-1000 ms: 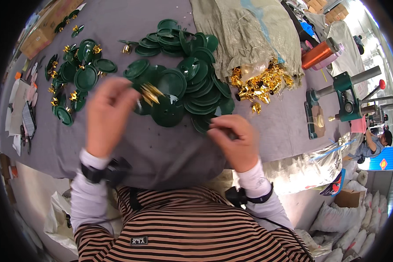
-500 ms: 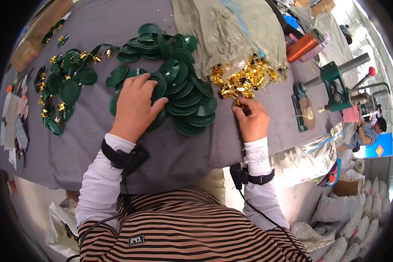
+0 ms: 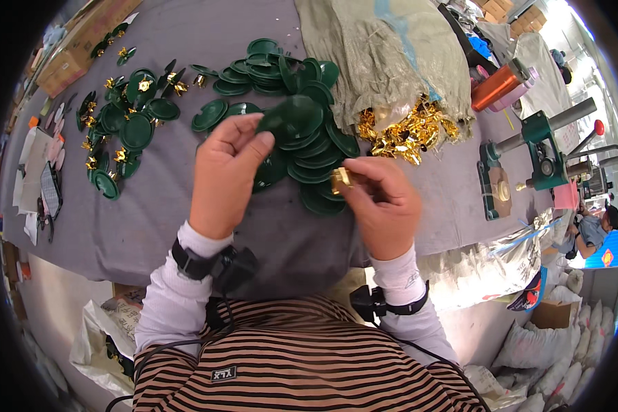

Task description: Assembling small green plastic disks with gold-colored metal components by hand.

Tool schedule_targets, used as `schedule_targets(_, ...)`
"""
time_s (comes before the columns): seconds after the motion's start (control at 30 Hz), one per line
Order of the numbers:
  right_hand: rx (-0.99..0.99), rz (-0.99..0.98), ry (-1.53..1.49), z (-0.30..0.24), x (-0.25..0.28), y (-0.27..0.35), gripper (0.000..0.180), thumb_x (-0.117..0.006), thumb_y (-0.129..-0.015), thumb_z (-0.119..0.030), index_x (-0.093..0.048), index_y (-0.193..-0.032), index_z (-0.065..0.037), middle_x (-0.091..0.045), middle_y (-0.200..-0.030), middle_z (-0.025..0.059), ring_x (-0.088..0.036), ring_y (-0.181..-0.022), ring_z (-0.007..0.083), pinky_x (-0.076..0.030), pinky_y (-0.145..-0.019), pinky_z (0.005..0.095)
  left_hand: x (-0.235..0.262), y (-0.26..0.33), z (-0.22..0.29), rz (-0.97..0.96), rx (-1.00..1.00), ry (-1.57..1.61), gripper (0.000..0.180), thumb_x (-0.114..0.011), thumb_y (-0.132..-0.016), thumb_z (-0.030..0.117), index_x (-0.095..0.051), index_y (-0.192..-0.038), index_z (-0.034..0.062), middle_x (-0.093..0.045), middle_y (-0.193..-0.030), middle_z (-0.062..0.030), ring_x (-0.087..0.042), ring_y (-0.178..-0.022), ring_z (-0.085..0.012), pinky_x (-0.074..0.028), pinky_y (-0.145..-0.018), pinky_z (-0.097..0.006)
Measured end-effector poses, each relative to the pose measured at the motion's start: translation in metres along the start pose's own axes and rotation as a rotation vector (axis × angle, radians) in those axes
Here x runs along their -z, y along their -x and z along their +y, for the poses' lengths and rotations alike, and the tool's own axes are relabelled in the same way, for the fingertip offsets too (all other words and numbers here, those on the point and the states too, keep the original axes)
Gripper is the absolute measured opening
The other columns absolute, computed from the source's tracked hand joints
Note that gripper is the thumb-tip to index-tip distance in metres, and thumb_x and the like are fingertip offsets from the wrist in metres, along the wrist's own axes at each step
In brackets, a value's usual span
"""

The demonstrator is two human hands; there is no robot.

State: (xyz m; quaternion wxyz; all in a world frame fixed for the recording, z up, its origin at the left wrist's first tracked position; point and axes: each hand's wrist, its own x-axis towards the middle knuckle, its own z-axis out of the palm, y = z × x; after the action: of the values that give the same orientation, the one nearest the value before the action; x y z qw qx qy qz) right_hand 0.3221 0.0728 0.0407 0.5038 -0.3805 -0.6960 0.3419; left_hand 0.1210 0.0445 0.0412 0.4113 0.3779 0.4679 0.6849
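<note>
Pinched at its edge in my left hand [image 3: 228, 168] is a green plastic disc [image 3: 293, 118], raised over the heap of similar discs [image 3: 316, 172]. My right hand [image 3: 386, 199] grips a small shiny gold piece [image 3: 341, 180] between thumb and fingers, a short gap to the right of that disc. Beyond my right hand, a pile of gold pieces [image 3: 408, 130] spills from the mouth of a woven sack [image 3: 378, 62]. On the left lies a group of green discs with gold pieces fixed to them [image 3: 136, 130].
A green hand press [image 3: 539, 151] stands at the table's right, with an orange cylinder [image 3: 498, 86] behind it. A phone [image 3: 51, 181] and papers lie at the left edge. Another person [image 3: 590, 233] sits farther right; filled sacks [image 3: 529, 336] lie on the floor.
My left hand has lifted a disc off the heap. My right hand has come away from the gold pile toward the left, carrying one gold piece. The view has shifted slightly.
</note>
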Motion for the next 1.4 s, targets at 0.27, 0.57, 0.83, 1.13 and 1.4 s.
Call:
schedule_targets(0.27, 0.206, -0.094, 0.092, -0.005, -0.004, -0.005, 0.025, -0.069, -0.073, 0.009, -0.070, -0.095, -0.003, -0.068, -0.093, 0.0114, -0.067, -0.079, 0.0199, -0.053, -0.069, 0.0267, -0.007, 0.031, 0.004, -0.208, 0.195, -0.007, 0.026, -0.063, -0.090, -0.001, -0.057, -0.114, -0.0049, -0.066, -0.106, -0.0068, -0.061, -0.097, -0.0109, -0.049, -0.086, -0.024)
schedule_targets(0.57, -0.352, -0.112, -0.495, -0.005, -0.003, 0.020, 0.021, -0.067, -0.080, 0.010, -0.069, -0.099, 0.003, -0.067, -0.092, 0.0108, -0.067, -0.079, 0.0171, -0.055, -0.066, 0.0255, -0.010, 0.057, 0.009, -0.233, -0.176, -0.362, 0.024, -0.065, -0.087, 0.000, -0.063, -0.110, 0.0002, -0.072, -0.096, -0.0091, -0.069, -0.088, -0.0136, -0.053, -0.078, -0.026)
schedule_targets(0.83, -0.717, -0.096, -0.914, -0.010, -0.015, 0.030, 0.021, -0.066, -0.086, 0.004, -0.066, -0.107, 0.004, -0.070, -0.093, 0.0116, -0.067, -0.079, 0.0171, -0.056, -0.067, 0.0269, -0.002, 0.061, 0.003, -0.217, -0.368, -0.431, 0.025, -0.066, -0.085, 0.001, -0.065, -0.110, 0.0022, -0.071, -0.095, -0.0093, -0.071, -0.086, -0.0204, -0.053, -0.074, -0.027)
schedule_targets(1.13, 0.052, -0.033, 0.419, 0.043, 0.024, -0.008, 0.029, -0.073, -0.073, -0.002, -0.069, -0.101, -0.007, -0.067, -0.090, 0.0080, -0.064, -0.081, 0.0233, -0.051, -0.068, 0.0311, 0.120, -0.027, 0.056, 0.396, -0.306, -0.765, 0.036, -0.063, -0.093, 0.017, -0.059, -0.122, -0.0032, -0.065, -0.102, -0.0064, -0.059, -0.088, -0.0099, -0.048, -0.080, -0.023)
schedule_targets(1.4, 0.158, -0.126, 0.869, 0.083, 0.042, -0.033, 0.030, -0.080, -0.065, -0.009, -0.071, -0.094, -0.009, -0.064, -0.091, 0.0076, -0.056, -0.092, 0.0304, -0.046, -0.083, 0.0375, 0.080, -0.004, 0.008, -0.104, -0.454, -1.094, 0.040, -0.073, -0.077, 0.013, -0.062, -0.116, 0.0069, -0.063, -0.117, -0.0130, -0.057, -0.111, -0.0307, -0.044, -0.097, -0.039)
